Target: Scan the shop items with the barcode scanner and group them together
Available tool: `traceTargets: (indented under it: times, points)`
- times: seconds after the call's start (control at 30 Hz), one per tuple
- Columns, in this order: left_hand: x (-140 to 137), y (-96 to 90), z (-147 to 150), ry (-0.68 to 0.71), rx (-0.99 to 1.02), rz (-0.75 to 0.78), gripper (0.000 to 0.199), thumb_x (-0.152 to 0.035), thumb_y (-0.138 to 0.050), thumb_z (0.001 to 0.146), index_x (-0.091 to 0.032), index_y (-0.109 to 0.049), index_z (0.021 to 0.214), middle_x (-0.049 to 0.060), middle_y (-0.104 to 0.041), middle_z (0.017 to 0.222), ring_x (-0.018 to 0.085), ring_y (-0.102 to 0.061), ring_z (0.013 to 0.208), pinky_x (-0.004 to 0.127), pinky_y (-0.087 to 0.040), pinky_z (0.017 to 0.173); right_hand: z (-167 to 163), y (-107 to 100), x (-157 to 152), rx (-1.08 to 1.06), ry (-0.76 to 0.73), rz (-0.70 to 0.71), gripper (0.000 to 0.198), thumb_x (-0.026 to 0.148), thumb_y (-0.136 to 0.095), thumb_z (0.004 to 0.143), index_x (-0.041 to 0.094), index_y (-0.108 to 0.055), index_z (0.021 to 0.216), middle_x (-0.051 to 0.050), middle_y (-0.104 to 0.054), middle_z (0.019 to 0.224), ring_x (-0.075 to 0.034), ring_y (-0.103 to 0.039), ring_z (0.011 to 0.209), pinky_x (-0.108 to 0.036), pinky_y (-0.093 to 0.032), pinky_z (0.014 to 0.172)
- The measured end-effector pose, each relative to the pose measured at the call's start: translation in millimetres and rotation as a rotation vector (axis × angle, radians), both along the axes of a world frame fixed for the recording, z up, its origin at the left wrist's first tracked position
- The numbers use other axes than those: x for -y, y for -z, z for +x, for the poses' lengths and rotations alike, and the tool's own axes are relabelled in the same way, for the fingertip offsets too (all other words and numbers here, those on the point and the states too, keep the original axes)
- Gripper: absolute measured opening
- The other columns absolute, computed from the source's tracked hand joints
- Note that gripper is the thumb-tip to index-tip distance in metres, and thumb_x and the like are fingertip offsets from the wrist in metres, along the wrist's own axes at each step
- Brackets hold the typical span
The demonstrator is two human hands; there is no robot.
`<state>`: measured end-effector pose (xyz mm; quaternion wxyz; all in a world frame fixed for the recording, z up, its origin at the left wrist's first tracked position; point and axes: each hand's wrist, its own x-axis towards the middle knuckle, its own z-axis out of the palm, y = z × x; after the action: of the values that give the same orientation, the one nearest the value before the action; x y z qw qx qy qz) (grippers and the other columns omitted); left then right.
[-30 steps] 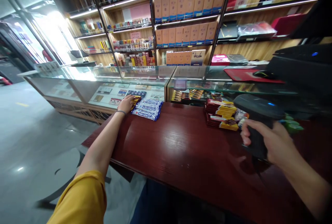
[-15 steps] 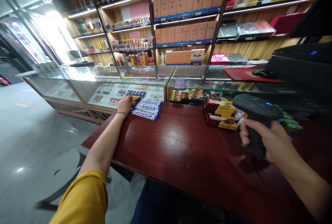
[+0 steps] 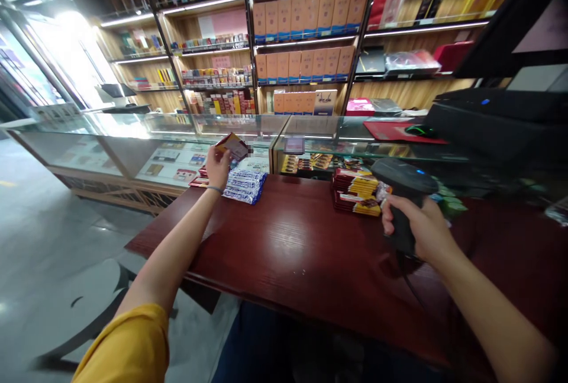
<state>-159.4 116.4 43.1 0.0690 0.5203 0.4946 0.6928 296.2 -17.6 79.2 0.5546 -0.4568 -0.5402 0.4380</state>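
Observation:
Raised above the far left of the dark red table, my left hand [image 3: 218, 167] pinches a flat chocolate bar [image 3: 234, 146] in a yellow and dark red wrapper. Just below it lies a row of blue and silver wrapped bars [image 3: 246, 186], with some red packets partly hidden behind my wrist. My right hand [image 3: 421, 223] grips a black barcode scanner [image 3: 402, 179] by its handle, its head pointing left and its cable hanging down. To the left of the scanner stand stacks of yellow and dark red chocolate bars [image 3: 356, 192].
The dark red table [image 3: 284, 253] spans the front. Behind it runs a glass display counter [image 3: 186, 128] holding small packets. On the right are a black monitor [image 3: 523, 34] and a mouse [image 3: 419, 130] on a red mat. Shelves of orange boxes [image 3: 306, 66] line the wall.
My left hand has lifted a chocolate bar up from beside the blue and silver bars. The right hand still holds the scanner; the whole view has shifted slightly.

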Motion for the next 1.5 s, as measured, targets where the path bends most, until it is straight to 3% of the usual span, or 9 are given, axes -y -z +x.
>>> traceTargets:
  times: [0.13, 0.27, 0.47, 0.7, 0.83, 1.13, 1.33, 1.5]
  points:
    - [-1, -4.4, 61, 0.273, 0.352, 0.112, 0.040, -0.044, -0.074, 0.076, -0.024, -0.052, 0.103, 0.001, -0.061, 0.100, 0.015, -0.066, 0.095, 0.029, -0.059, 0.082, -1, 1, 0, -0.049, -0.002, 0.012, 0.025, 0.035, -0.069, 0.082, 0.020, -0.056, 0.066, 0.003, -0.053, 0.051, -0.012, -0.048, 0.037, -0.025, -0.038, 0.038]
    - [1, -1.1, 119, 0.461, 0.603, 0.073, 0.041, -0.032, -0.078, 0.075, -0.026, -0.049, 0.104, -0.001, -0.064, 0.100, 0.013, -0.068, 0.094, 0.030, -0.058, 0.088, -1, 4, -2, -0.055, 0.003, 0.053, 0.028, 0.034, -0.070, 0.082, 0.020, -0.053, 0.064, 0.003, -0.053, 0.051, -0.011, -0.049, 0.036, -0.023, -0.038, 0.037]
    - [14, 12.3, 187, 0.569, 0.792, -0.118, 0.034, -0.026, -0.075, 0.080, -0.024, -0.046, 0.098, -0.001, -0.068, 0.098, 0.011, -0.071, 0.087, 0.034, -0.057, 0.094, 2, 10, -8, -0.068, -0.023, 0.058, 0.024, 0.037, -0.072, 0.079, 0.021, -0.056, 0.087, 0.007, -0.056, 0.051, -0.012, -0.050, 0.033, -0.022, -0.040, 0.033]
    - [24, 17.1, 239, 0.657, 0.885, -0.249, 0.032, -0.025, -0.072, 0.085, -0.023, -0.046, 0.103, 0.002, -0.069, 0.103, 0.014, -0.073, 0.087, 0.035, -0.059, 0.089, -2, 15, -7, -0.054, -0.079, 0.020, 0.027, 0.040, -0.071, 0.081, 0.020, -0.056, 0.089, 0.008, -0.057, 0.051, -0.011, -0.050, 0.033, -0.021, -0.040, 0.033]
    - [24, 20.7, 249, 0.665, 0.923, -0.246, 0.030, -0.023, -0.072, 0.085, -0.023, -0.048, 0.102, 0.002, -0.069, 0.102, 0.015, -0.073, 0.088, 0.035, -0.058, 0.089, -6, 13, -5, -0.044, -0.065, -0.007, 0.026, 0.040, -0.071, 0.080, 0.020, -0.054, 0.085, 0.008, -0.056, 0.049, -0.011, -0.049, 0.032, -0.021, -0.040, 0.032]
    - [22, 26.5, 239, 0.632, 0.924, -0.251, 0.031, -0.022, -0.075, 0.081, -0.021, -0.050, 0.100, 0.002, -0.069, 0.098, 0.016, -0.073, 0.085, 0.034, -0.060, 0.084, -14, 10, 2, 0.020, -0.082, -0.048, 0.023, 0.039, -0.067, 0.082, 0.021, -0.053, 0.082, 0.008, -0.054, 0.048, -0.010, -0.049, 0.032, -0.020, -0.039, 0.032]
    - [23, 27.4, 239, 0.644, 0.893, -0.239, 0.034, -0.025, -0.076, 0.081, -0.022, -0.051, 0.104, 0.006, -0.066, 0.114, 0.019, -0.073, 0.095, 0.034, -0.059, 0.086, -13, 17, 0, 0.074, -0.095, -0.074, 0.029, 0.041, -0.067, 0.081, 0.019, -0.053, 0.069, 0.004, -0.056, 0.049, -0.010, -0.050, 0.033, -0.020, -0.039, 0.033]
    - [21, 27.2, 237, 0.653, 0.899, -0.244, 0.034, -0.025, -0.075, 0.081, -0.022, -0.048, 0.102, 0.003, -0.067, 0.102, 0.016, -0.073, 0.087, 0.034, -0.059, 0.085, -13, 14, 3, 0.028, -0.092, -0.071, 0.025, 0.040, -0.068, 0.080, 0.020, -0.053, 0.080, 0.006, -0.056, 0.050, -0.009, -0.049, 0.032, -0.019, -0.038, 0.032]
